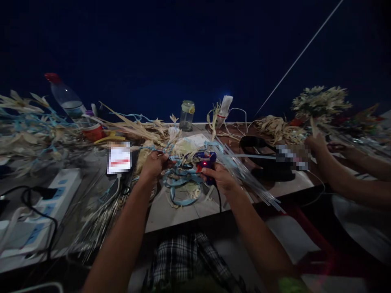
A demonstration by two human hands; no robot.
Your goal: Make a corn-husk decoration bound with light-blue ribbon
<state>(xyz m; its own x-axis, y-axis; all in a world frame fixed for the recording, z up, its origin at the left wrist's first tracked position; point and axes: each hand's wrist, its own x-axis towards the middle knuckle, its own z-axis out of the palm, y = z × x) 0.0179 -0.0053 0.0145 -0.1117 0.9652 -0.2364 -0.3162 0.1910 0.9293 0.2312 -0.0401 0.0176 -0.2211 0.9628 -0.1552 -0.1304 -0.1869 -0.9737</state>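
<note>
In the middle of the head view, my right hand (221,176) is wrapped round a dark blue glue gun (209,162) with a lit red light and a black cord hanging down. To its left, my left hand (155,164) is pinched on a thin light blue stem (172,158), close to the tip of the gun. Beneath and between the hands lie loops of light blue ribbon (185,199). Pale dried strips lie just behind the gun, and they partly hide its front end.
A glass jar (186,116) stands at the back. Clear glue sticks (255,179) lie right of my hands, near black headphones (269,171). A lit phone (119,160) and white power strip (53,207) are left. Another person's hands (317,144) work at the right.
</note>
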